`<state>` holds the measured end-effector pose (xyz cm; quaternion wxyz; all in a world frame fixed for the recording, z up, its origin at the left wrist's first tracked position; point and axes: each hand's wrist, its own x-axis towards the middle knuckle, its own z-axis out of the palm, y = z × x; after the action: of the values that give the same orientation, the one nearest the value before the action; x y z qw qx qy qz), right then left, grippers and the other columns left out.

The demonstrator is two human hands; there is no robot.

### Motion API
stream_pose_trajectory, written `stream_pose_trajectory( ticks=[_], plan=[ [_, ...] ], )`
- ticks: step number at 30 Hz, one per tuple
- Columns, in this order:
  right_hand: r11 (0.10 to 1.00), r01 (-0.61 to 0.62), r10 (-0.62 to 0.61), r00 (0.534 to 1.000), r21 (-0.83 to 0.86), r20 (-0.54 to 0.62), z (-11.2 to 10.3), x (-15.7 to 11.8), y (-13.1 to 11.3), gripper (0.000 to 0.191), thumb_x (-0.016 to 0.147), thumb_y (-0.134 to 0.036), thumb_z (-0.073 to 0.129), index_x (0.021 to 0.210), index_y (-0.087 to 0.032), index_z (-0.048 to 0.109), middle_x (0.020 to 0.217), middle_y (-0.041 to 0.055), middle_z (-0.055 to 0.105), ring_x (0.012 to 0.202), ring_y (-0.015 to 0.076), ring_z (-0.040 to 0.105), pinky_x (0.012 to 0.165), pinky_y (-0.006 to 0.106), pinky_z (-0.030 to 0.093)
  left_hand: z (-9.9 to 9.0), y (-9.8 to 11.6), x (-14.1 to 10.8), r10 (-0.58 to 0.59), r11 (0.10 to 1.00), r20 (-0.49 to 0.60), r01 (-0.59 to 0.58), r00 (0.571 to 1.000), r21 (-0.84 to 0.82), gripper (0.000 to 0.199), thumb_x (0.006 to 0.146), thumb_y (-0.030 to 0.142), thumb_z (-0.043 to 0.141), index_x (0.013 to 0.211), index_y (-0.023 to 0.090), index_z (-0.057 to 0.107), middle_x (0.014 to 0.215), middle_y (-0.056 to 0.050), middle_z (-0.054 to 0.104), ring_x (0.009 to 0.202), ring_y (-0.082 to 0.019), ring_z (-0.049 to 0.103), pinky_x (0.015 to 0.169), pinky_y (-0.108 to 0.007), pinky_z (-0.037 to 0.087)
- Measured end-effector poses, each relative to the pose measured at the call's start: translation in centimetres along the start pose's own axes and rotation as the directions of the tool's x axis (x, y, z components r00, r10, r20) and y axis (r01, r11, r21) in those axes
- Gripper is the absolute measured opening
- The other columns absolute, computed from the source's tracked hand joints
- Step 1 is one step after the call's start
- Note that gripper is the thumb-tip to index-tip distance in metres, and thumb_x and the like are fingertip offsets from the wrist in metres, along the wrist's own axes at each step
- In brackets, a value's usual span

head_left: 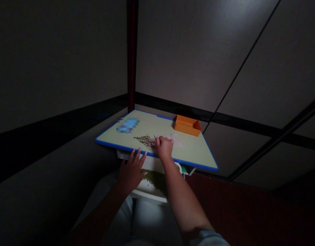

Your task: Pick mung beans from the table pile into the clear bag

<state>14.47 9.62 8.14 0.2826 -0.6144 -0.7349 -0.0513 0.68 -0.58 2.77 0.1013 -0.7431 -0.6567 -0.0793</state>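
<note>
- We are curling our right hand (165, 147), fingers bunched, above the tabletop's (195, 150) near half, beside scattered green grains (143, 138) and a pale patch (176, 139); we cannot tell whether it is gripping anything.
- We are spreading our left hand's (130, 172) fingers wide at the tabletop's near edge.
- Below that edge, a white basin (149, 197) is holding more grains.
- An orange box (184, 129) is sitting toward the tabletop's far right corner.

Pixelated blue item (128, 125), orange box (186, 128), grey wall (183, 54), dark red post (132, 54), reddish floor (224, 201)
</note>
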Motion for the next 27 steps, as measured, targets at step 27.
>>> stream_pose_trajectory(
  ticks=[27],
  plan=[
    [0.996, 0.093, -0.094, 0.977, 0.015, 0.192, -0.67, 0.29, 0.44, 0.038, 0.097, -0.044, 0.041, 0.086, -0.022, 0.069, 0.088, 0.0062, 0.071, 0.085, 0.0168, 0.059, 0.08, 0.03, 0.026, -0.33, 0.08, -0.09, -0.015, 1.0, 0.006, 0.015, 1.0, -0.016, 0.068, 0.083, 0.041, 0.047, 0.145, 0.018, 0.028, 0.158, -0.009, 0.018, 0.146, -0.028, 0.016, 0.1, -0.046, 0.042]
  ],
)
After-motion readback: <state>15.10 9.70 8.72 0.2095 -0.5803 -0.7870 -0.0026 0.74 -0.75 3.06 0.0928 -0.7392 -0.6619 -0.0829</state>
